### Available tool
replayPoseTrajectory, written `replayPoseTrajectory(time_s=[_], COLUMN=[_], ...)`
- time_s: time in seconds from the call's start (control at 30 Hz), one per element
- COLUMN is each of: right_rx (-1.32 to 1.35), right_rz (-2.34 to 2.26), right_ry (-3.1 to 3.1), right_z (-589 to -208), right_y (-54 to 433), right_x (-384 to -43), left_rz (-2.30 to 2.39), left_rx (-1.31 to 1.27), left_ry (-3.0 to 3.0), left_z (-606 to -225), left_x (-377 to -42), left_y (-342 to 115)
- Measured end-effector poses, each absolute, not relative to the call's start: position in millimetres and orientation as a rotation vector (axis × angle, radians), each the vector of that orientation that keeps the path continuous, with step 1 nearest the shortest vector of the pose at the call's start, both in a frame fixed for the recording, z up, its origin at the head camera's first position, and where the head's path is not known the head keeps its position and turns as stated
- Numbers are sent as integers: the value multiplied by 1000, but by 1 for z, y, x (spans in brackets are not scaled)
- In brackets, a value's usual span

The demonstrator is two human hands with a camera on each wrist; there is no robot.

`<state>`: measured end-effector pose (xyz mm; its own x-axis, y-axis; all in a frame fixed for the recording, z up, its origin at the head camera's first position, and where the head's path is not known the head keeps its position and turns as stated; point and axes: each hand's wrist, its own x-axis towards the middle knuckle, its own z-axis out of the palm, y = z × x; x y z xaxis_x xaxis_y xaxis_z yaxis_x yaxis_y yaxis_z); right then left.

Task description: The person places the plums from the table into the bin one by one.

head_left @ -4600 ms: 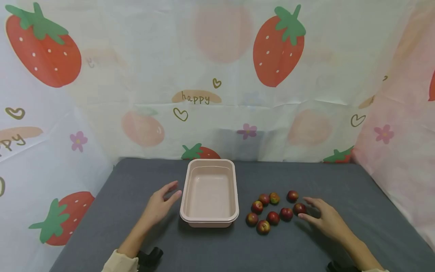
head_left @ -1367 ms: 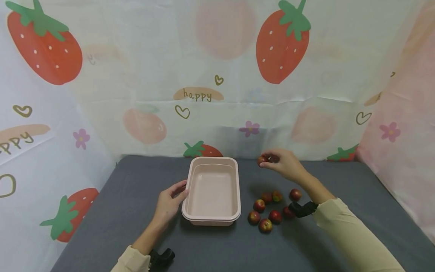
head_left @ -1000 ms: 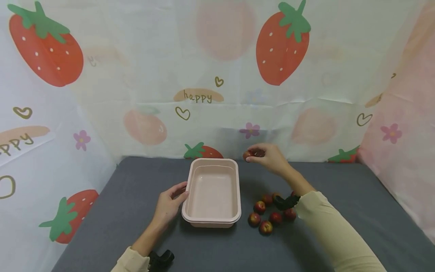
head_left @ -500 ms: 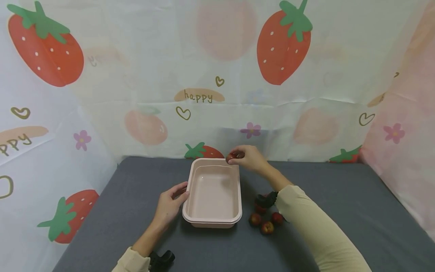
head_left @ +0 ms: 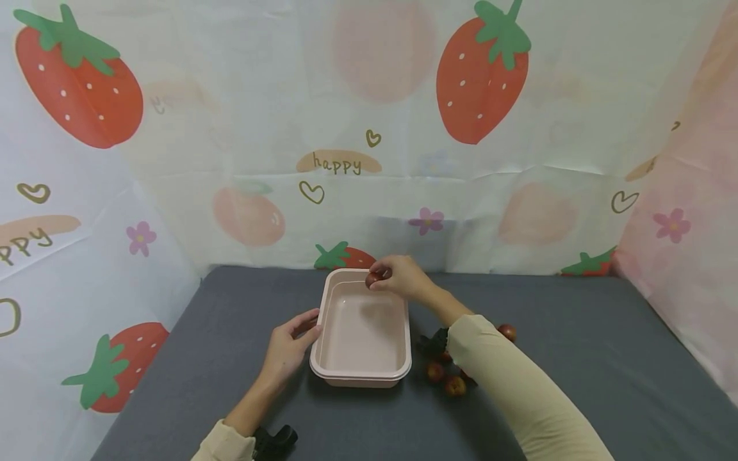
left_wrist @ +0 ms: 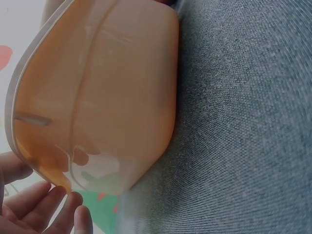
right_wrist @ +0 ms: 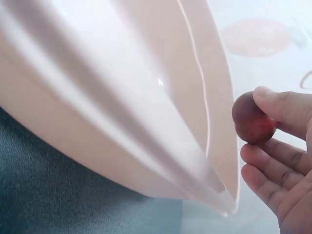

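A pale pink plastic container [head_left: 363, 371] stands on the table, its inside bare. My left hand [head_left: 288, 342] holds its left edge, thumb at the rim and fingers against the outer wall; the left wrist view shows these fingers [left_wrist: 51, 207] close up. With thumb and fingertips my right hand [head_left: 403, 278] pinches a dark red plum [head_left: 373, 280] over the container's far right part. In the right wrist view the plum [right_wrist: 253, 118] appears near the rim. To the right lie loose plums [head_left: 455, 385], several partly hidden by my right sleeve and wrist camera.
The table has a dark grey cloth [head_left: 242, 294]. A fruit-print curtain [head_left: 259, 128] hangs behind it and along both sides. One plum [head_left: 507, 332] lies just beyond my right sleeve [head_left: 507, 378].
My right hand has picked up one plum, raised it and carried it left over the container. My left hand has come from beside the container onto its edge.
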<state>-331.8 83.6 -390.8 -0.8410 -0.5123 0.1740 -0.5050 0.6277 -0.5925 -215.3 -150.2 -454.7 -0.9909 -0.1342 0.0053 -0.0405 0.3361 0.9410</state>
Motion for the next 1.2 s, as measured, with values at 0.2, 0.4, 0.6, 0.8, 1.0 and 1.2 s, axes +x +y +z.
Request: replayPoseTrajectory(time_s=[0.2,0.4,0.6,0.8,1.0,1.2], right_rx=[-878,-865,-898,-920,-939,-963], right_rz=[-980,-916,-822,-823,-766,-693], right_ry=[2803,2815,2820,2793,2780,2779], right_z=[-395,-396,-399,-400,-404,-409], right_y=[74,70,72,72,72,71], right_x=[-331,-331,-331,-330,-330,-330], left_rz=[-1742,-1744,-1753,-1737,-1733,-1745], left_rx=[161,170,159,150,145,160], left_ry=[-2508,-2496,-2493,-2501,-2504,-2499], left_z=[-456,-456,-456,-457,-458,-457], left_x=[-215,-215,-216,-216,-216,-215], left_y=[-151,-151,-151,-150,-150,-150])
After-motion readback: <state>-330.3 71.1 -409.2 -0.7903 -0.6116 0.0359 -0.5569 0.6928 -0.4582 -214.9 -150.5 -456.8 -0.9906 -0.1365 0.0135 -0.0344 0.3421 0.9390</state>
